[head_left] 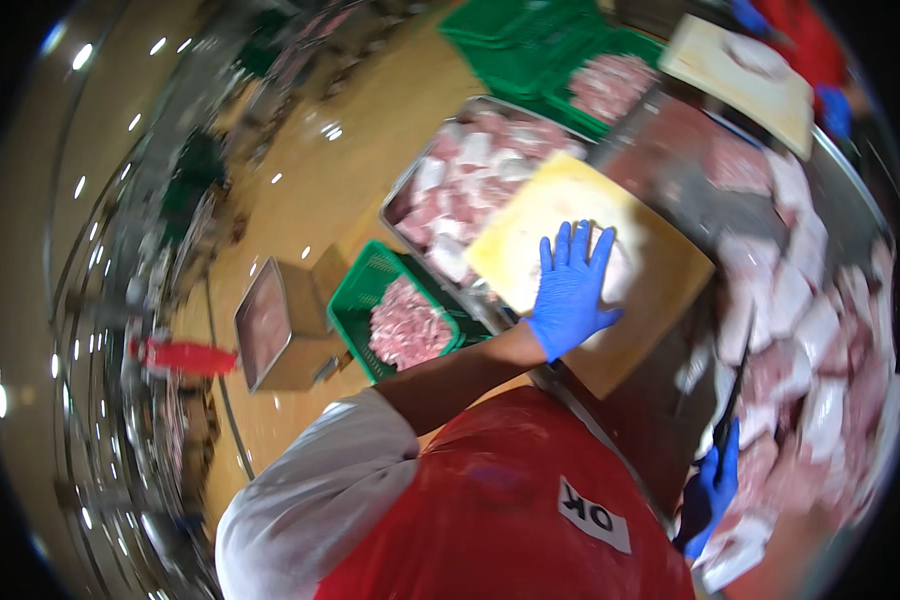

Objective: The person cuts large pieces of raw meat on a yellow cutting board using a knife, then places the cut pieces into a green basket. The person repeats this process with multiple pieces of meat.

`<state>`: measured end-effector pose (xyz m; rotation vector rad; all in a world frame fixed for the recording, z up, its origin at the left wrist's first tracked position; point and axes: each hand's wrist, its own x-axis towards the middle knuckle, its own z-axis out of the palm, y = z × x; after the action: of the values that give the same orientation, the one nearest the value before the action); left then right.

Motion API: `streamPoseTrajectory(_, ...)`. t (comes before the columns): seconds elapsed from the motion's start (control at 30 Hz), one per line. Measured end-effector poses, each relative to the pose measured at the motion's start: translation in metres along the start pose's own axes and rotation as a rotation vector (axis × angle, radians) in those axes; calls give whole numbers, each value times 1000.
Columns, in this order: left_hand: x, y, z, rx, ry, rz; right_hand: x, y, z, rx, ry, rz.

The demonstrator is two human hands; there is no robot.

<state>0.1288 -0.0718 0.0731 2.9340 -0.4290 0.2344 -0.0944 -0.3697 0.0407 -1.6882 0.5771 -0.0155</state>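
My left hand (pixel 573 292), in a blue glove, lies flat with its fingers spread on a yellowish cutting board (pixel 655 320). A pale piece of meat (pixel 620 272) shows beside its thumb and fingers, partly hidden by the hand. Low on the right, my gloved right hand (pixel 712 488) is closed round the dark handle of a knife (pixel 735 395). The knife points away from me, over the edge of a heap of pale pink meat pieces (pixel 815 375); its blade is hard to make out.
A metal tray (pixel 402 205) of meat chunks stands beyond the board. Green crates of smaller cuts stand left (pixel 355 290) and at the back (pixel 545 105). A metal bin (pixel 262 325) is farther left. Across the table, a person in red (pixel 810 45) is beside another board (pixel 685 60).
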Motion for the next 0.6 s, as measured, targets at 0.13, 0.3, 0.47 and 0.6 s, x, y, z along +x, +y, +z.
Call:
streamPoseTrajectory(0.13, 0, -49, -3, -259, -397, -421, 10, -12, 4, -91, -71, 145)
streamPoseTrajectory(0.3, 13, -76, 12, -196, -397, 58, 61, 45, 7, -205, -130, -187)
streamPoseTrajectory(0.47, 31, -128, 95, 54, -117, 478, 81, -23, 37, -388, -296, -594)
streamPoseTrajectory(0.6, 40, -121, 70, 12, -320, 415, 72, -58, 52, -228, -334, -106)
